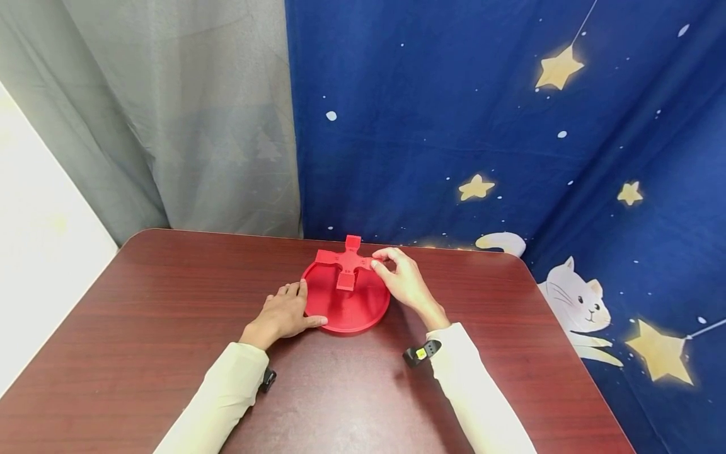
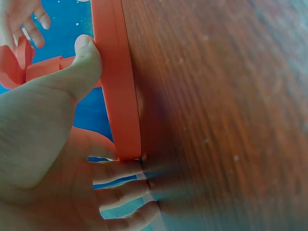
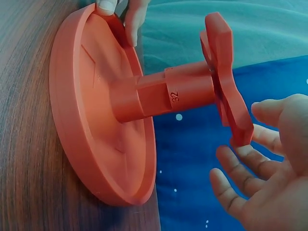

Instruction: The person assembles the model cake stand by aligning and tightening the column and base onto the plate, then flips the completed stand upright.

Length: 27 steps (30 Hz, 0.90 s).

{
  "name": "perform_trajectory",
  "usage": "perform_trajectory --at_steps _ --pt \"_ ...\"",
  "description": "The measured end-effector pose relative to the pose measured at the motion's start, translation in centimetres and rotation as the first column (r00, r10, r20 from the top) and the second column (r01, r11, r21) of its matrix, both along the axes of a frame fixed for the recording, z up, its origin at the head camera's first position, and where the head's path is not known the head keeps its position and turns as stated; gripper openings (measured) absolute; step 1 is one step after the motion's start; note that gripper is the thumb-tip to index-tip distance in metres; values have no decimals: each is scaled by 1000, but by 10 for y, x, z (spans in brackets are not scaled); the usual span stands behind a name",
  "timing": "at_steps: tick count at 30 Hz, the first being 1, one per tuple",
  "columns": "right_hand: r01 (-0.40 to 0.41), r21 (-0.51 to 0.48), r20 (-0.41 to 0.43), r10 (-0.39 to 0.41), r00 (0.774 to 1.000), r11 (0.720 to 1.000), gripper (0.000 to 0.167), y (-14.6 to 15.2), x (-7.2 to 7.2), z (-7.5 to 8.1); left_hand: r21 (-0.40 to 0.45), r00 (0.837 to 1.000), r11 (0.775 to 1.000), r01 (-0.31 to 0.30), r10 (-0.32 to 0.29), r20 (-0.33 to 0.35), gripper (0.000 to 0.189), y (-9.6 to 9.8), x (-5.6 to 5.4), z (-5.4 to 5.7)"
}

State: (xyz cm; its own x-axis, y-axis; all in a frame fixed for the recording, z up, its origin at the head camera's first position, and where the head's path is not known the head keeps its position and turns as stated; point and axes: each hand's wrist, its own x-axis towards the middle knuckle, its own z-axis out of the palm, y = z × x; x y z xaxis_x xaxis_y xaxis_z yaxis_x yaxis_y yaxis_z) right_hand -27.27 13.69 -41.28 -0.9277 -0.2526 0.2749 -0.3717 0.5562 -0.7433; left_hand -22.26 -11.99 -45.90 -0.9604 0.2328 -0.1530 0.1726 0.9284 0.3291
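A red stand sits toward the table's far edge: a shallow round base (image 1: 354, 315) with a low rim, and a central post (image 3: 159, 94) marked "32". On the post is a four-armed cross-shaped top (image 1: 349, 260) with thickened arm ends. My left hand (image 1: 283, 312) holds the base at its left side, thumb over the rim and fingers spread along the outside, fingertips down at the table. Thumb and forefinger of my right hand (image 1: 405, 277) pinch the cross top's right arm at its end; the other fingers (image 3: 231, 185) hang below, loosely bent.
The reddish-brown wood table (image 1: 153, 328) has rounded far corners. Behind it hang a grey curtain (image 1: 215, 126) and a blue curtain (image 1: 425, 126) with stars and a white cat. A white surface (image 1: 34, 233) lies at the left. Each wrist bears a black strap (image 1: 422, 353).
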Motion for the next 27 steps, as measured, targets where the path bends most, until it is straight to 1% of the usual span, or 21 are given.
perform_trajectory --at_steps 6,9,11,14,16,18,20,22,25,27 --pt "-28 41 3 28 1000 999 17 -2 3 3 -2 1000 1000 -5 5 1 102 0 0 1" --pt "-39 66 -8 39 999 997 13 -3 3 4 1 1000 1000 -3 3 -3 102 -1 0 1" --pt "-20 65 -29 22 999 998 11 -3 3 4 3 1000 1000 -1 1 -6 102 -1 1 1" --pt "32 11 -77 -31 997 999 11 -5 2 4 9 1000 1000 -3 3 -11 103 -1 1 1" --pt "60 -29 -95 -62 994 998 16 -6 0 4 15 1000 1000 -5 6 -17 103 -1 1 0" --pt "61 -49 -89 -65 994 997 24 -8 -1 3 22 1000 1000 -11 11 -24 103 -1 1 -1" --pt "38 -37 -62 -40 997 999 34 -8 -2 2 33 999 999 -17 17 -27 103 -1 1 -2" --pt "-1 -28 -23 0 1000 1000 42 -8 -2 1 45 999 999 -22 24 -29 103 -1 1 -3" --pt "-45 -27 25 45 999 999 45 -8 -1 0 58 999 998 -31 33 -24 105 0 2 -3" --pt "-53 -31 37 54 998 998 45 -8 0 0 59 999 998 -34 35 -21 106 0 1 -3"
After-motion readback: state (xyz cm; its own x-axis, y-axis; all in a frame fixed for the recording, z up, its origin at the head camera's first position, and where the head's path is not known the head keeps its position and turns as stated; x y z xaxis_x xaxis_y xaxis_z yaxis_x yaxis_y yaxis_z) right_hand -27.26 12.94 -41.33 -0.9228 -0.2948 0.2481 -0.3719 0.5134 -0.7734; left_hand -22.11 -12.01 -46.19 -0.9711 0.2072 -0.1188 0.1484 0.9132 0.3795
